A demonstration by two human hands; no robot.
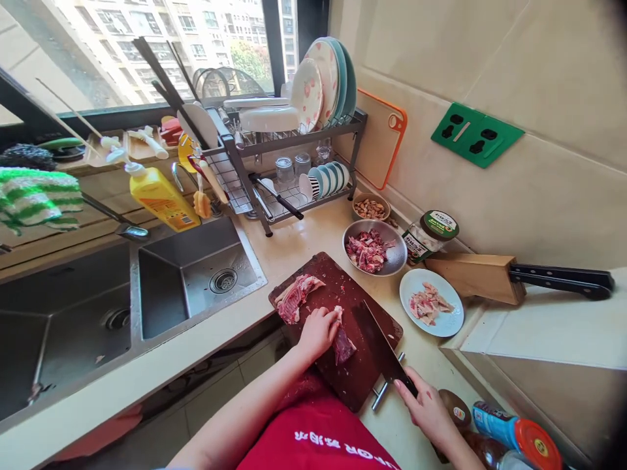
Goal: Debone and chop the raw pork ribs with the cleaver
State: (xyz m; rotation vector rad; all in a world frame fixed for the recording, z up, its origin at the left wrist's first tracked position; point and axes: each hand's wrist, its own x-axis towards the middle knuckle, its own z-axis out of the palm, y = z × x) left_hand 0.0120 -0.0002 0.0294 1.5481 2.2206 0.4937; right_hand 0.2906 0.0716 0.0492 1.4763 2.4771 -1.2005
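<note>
A dark red cutting board (361, 378) lies on the counter near its front edge. My left hand (318, 331) is closed over a dark piece of raw meat (343, 346) on the board. My right hand (428, 410) grips the handle of a cleaver (382, 349), whose blade rests on the board just right of that meat. A larger slab of raw meat with bone (295, 298) lies at the board's far left corner.
A metal bowl of cut meat (375, 250), a small bowl of nuts (371, 208), a jar (431, 235) and a plate of scraps (431, 303) stand beyond the board. A knife block (477, 277) lies right. The sink (196, 274) and dish rack (294, 163) are left.
</note>
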